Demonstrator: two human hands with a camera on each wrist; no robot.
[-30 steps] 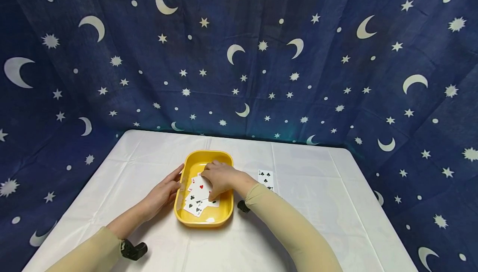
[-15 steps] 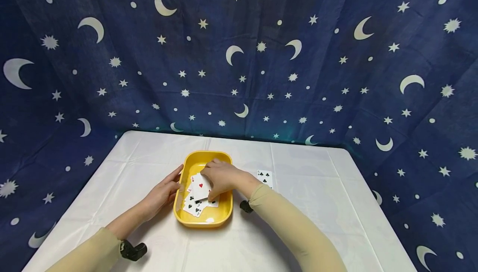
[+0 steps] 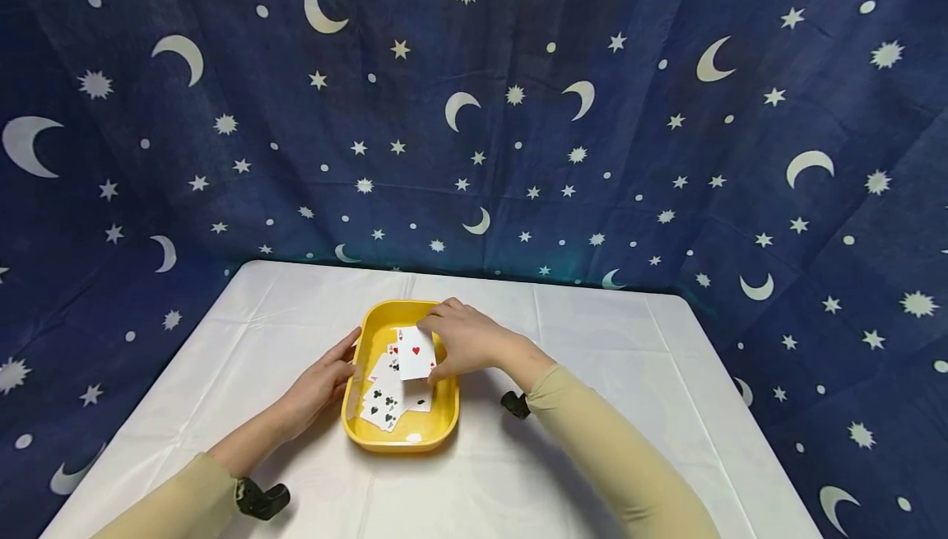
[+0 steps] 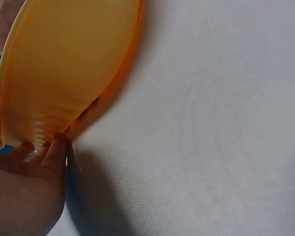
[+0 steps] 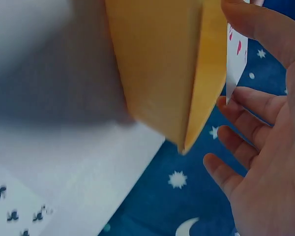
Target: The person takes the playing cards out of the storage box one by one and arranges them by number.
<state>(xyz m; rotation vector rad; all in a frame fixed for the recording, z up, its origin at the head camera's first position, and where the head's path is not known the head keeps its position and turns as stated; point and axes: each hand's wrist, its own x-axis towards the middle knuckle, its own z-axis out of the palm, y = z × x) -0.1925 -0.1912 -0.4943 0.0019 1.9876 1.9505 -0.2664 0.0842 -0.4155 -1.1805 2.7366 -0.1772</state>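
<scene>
My right hand [image 3: 470, 340] pinches an ace of hearts playing card [image 3: 416, 352] by opposite edges, thumb against fingers, above the yellow tray [image 3: 400, 443]. In the right wrist view the card [image 5: 236, 59] appears nearly edge-on beside the tray's wall [image 5: 155, 59]. Several face-up cards [image 3: 383, 407], clubs and spades among them, lie overlapping inside the tray. My left hand [image 3: 320, 387] rests along the tray's left side, fingers extended. In the left wrist view its fingertips touch the outer wall [image 4: 73, 64].
A white cloth-covered table [image 3: 592, 407] lies under the tray. One clubs card [image 5: 14, 209] is on the cloth right of the tray, hidden by my right arm in the head view. A dark blue curtain [image 3: 474, 111] with moons and stars hangs behind the table.
My right hand has lifted the ace of hearts off the pile and moved it up and right, toward the tray's right rim. The left hand stays at the tray's side.
</scene>
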